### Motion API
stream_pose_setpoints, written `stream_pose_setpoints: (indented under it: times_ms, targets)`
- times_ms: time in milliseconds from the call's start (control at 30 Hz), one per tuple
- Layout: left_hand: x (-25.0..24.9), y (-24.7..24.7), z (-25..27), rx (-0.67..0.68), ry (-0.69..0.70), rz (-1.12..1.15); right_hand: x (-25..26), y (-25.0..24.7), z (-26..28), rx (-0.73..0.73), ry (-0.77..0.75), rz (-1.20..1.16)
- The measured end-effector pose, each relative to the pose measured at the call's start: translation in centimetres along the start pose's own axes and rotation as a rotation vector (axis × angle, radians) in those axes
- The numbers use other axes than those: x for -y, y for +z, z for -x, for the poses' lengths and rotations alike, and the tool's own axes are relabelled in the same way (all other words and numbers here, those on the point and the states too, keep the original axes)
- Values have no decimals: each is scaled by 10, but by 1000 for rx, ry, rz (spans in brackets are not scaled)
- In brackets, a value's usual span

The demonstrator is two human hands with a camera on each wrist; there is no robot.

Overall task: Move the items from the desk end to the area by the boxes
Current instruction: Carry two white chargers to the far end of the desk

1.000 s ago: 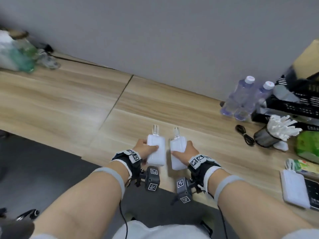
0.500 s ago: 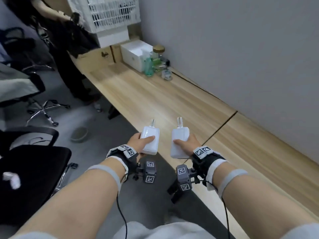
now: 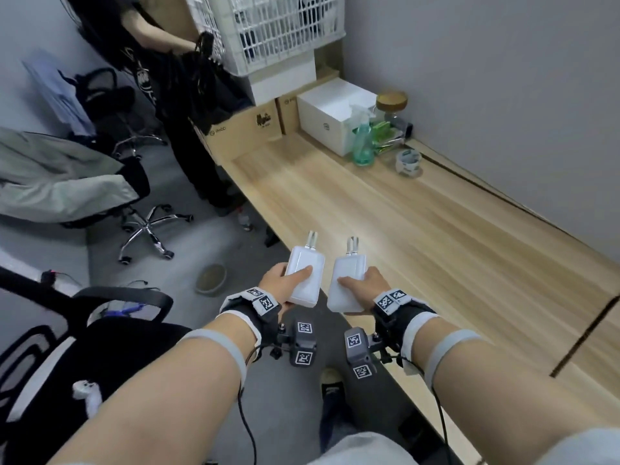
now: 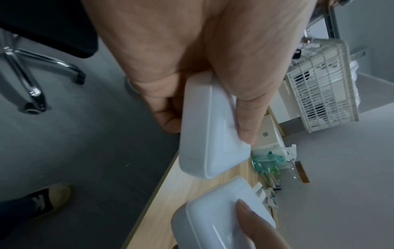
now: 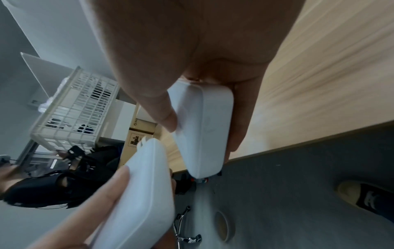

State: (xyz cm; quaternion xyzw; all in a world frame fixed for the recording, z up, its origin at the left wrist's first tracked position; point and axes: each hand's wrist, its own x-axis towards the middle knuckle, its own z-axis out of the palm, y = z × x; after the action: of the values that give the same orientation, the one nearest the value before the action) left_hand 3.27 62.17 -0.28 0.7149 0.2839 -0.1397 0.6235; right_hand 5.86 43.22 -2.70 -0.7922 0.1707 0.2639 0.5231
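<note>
Along the grey wall runs the long wooden desk (image 3: 419, 229), which we keep at our right side so that we can walk its length toward the far end. At that end stand the brown boxes (image 3: 246, 127) with a white crate (image 3: 268, 28) stacked above them and a white box (image 3: 330, 112) pushed into the corner; the bare wood in front of them is, we judge, where our load belongs. Beside the white box wait a green spray bottle (image 3: 363, 142), a cork-lidded jar (image 3: 392, 107) and a roll of tape (image 3: 408, 161), grouped close to the wall, which leaves the front strip of desk free. A person in dark clothes (image 3: 174, 82) stands at the boxes, and two office chairs (image 3: 110, 182) occupy the floor on our left, so the path lies between chairs and desk edge. Our left hand (image 3: 280, 283) grasps the left charger (image 3: 305, 278), thumb laid across its face and fingers curled beneath; our right hand (image 3: 367, 286) grips the right charger (image 3: 349, 283) the same way. Both white chargers are held in the air over the desk's near edge, side by side but apart, prongs pointing forward and away from the palms. They are well short of the boxes, so the carry is, in our judgement, only part done.
</note>
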Motion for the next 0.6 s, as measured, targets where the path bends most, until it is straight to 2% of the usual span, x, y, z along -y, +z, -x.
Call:
stream_pose_setpoints:
  times_ms: [167, 300, 467, 600]
  targets:
    - [-60, -29, -85, 25, -27, -79, 58, 14, -71, 14, 39, -6]
    - [-101, -50, -139, 28, -105, 42, 111, 14, -103, -5, 41, 61]
    - [-125, -67, -214, 73, -185, 74, 159, 21, -141, -45, 102, 98]
    - [-142, -76, -289, 146, -206, 105, 189, 35, -188, -57, 153, 219]
